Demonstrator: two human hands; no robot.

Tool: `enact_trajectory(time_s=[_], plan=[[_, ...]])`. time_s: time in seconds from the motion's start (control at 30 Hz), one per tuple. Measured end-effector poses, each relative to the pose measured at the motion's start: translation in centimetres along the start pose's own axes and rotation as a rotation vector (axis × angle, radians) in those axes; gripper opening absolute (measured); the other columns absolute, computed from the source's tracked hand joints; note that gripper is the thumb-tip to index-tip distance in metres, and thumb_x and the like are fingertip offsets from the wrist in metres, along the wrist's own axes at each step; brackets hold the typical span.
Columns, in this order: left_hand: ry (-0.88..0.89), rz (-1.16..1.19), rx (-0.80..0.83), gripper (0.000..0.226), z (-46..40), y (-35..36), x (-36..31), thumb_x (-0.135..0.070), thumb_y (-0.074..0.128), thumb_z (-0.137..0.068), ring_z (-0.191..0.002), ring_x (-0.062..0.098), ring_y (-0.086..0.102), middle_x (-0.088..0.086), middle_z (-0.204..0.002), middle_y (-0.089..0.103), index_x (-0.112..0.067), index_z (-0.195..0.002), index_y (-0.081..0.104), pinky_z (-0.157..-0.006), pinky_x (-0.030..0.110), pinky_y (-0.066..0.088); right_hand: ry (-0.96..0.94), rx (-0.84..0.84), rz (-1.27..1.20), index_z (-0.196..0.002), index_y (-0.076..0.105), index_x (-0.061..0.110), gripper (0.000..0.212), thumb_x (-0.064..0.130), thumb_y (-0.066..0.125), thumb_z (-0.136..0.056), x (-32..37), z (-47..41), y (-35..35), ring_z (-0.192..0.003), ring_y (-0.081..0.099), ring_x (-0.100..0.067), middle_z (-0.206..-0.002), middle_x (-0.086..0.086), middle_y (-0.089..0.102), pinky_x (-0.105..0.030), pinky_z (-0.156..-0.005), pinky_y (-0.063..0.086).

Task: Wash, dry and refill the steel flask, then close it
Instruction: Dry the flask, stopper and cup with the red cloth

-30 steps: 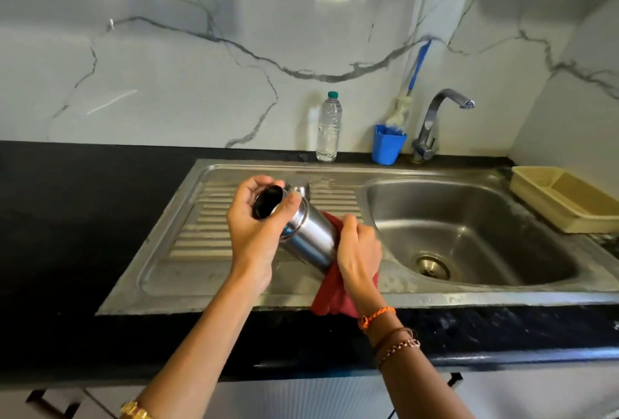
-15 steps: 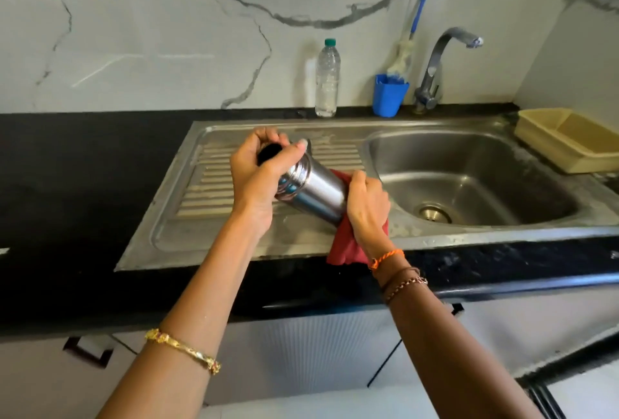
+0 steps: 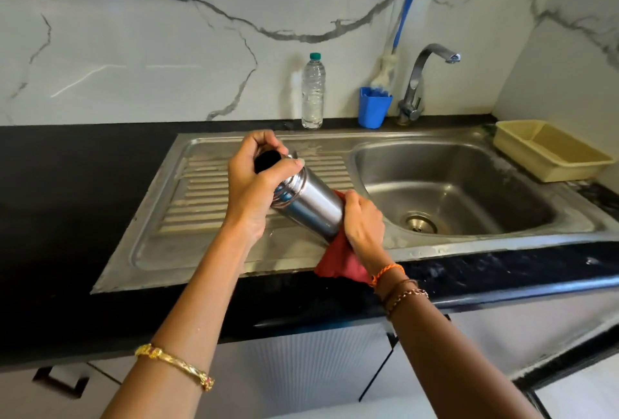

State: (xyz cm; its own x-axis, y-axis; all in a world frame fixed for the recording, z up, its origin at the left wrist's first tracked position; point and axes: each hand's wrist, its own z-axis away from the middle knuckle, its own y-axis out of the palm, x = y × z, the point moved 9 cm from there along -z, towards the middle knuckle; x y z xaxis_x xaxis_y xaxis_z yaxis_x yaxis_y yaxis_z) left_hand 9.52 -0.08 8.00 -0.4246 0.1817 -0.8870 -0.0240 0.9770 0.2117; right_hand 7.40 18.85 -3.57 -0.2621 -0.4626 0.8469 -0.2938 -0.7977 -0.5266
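Observation:
The steel flask (image 3: 310, 206) is tilted over the draining board, its open dark mouth pointing up and to the left. My left hand (image 3: 258, 184) grips its neck and rim, thumb across the top. My right hand (image 3: 363, 222) holds a red cloth (image 3: 340, 261) wrapped round the flask's base; the cloth hangs down over the sink's front edge. The flask's cap is hidden or out of view.
The steel sink (image 3: 502, 237) has a basin on the right and a tap (image 3: 422, 80) behind it. A clear plastic water bottle (image 3: 313, 92) and a blue cup (image 3: 374, 110) holding a brush stand at the back. A yellow tray (image 3: 549, 150) sits at the far right on the black counter (image 3: 67, 184).
The view has shifted back and down over the frames. Both hands keep their hold; the flask has tilted slightly flatter while the cloth stays at its base.

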Motion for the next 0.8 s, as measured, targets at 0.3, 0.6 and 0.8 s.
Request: enact_trajectory(time_s=[0.3, 0.6, 0.8], plan=[[0.006, -0.028, 0.374, 0.047, -0.3, 3.5, 0.1, -0.023, 0.068, -0.049, -0.068, -0.001, 0.055, -0.017, -0.076, 0.056, -0.024, -0.091, 0.046, -0.062, 0.017, 0.048, -0.518, -0.022, -0.168, -0.112, 0.062, 0.032, 0.060, 0.045, 0.011, -0.085, 9.6, 4.3, -1.8, -0.101, 0.056, -0.016, -0.106, 0.006, 0.066, -0.038, -0.093, 0.037], [-0.034, 0.133, -0.269, 0.057, 1.8, -1.0, 1.5, -0.024, 0.087, -0.042, -0.073, -0.003, 0.062, -0.014, -0.076, 0.068, -0.021, -0.090, 0.057, -0.067, 0.016, 0.051, -0.113, -0.012, -0.145, -0.105, 0.065, 0.035, 0.055, 0.042, 0.016, -0.080, 1.5, 1.4, -0.2, -0.108, 0.051, -0.023, -0.114, -0.002, 0.063, -0.041, -0.098, 0.030], [-0.037, 0.039, -0.107, 0.026, -0.4, 2.5, 0.4, 0.001, 0.067, -0.077, -0.066, -0.008, 0.060, -0.005, -0.083, 0.060, -0.017, -0.091, 0.054, -0.061, 0.010, 0.047, -0.437, 0.001, -0.369, -0.122, 0.055, 0.041, 0.054, 0.050, 0.015, -0.085, 9.5, 3.3, -1.0, -0.116, 0.051, -0.011, -0.123, 0.012, 0.061, -0.042, -0.104, 0.034]])
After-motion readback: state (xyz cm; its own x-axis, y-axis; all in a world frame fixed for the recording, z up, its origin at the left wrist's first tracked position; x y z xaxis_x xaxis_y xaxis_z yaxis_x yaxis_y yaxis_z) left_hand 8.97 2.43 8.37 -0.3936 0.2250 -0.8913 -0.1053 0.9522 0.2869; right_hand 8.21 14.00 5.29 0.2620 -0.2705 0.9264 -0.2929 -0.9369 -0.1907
